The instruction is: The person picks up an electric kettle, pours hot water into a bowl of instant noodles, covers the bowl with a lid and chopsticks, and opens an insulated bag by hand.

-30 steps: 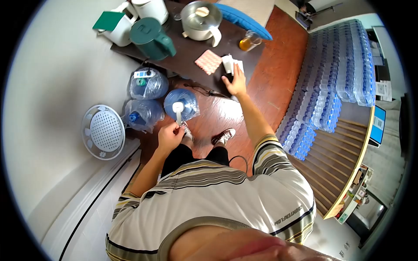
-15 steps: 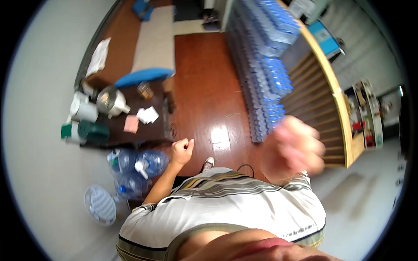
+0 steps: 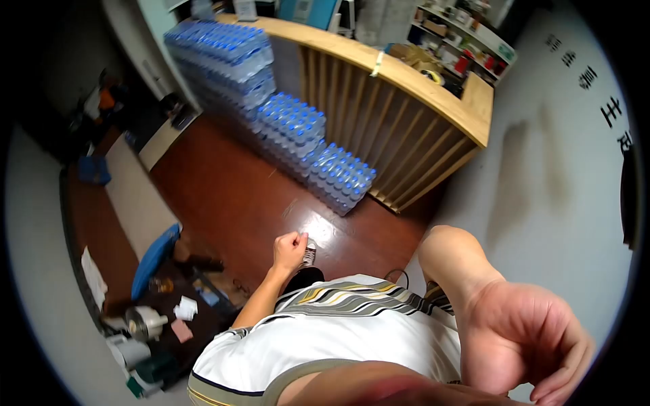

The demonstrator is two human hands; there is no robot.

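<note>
My left hand (image 3: pixel 290 250) is a closed fist in front of my body, above the floor near my shoe (image 3: pixel 309 254). Nothing shows in it. My right hand (image 3: pixel 525 338) is raised close to the camera at the lower right. Its bare palm is in sight, with the fingers loosely bent and nothing in them. Neither hand touches an object that I can make out.
Stepped stacks of blue-capped water bottles (image 3: pixel 291 118) stand against a wooden slatted counter (image 3: pixel 379 115). A dark table (image 3: pixel 203 318) with a kettle (image 3: pixel 143 323) and papers is at lower left, by a blue chair (image 3: pixel 157 260). A grey wall (image 3: pixel 467 210) rises at right.
The view has turned to the right, so the counter and bottles now lie ahead. My right hand has gone from a blurred, curled shape to a palm shown close up. My left fist stays closed.
</note>
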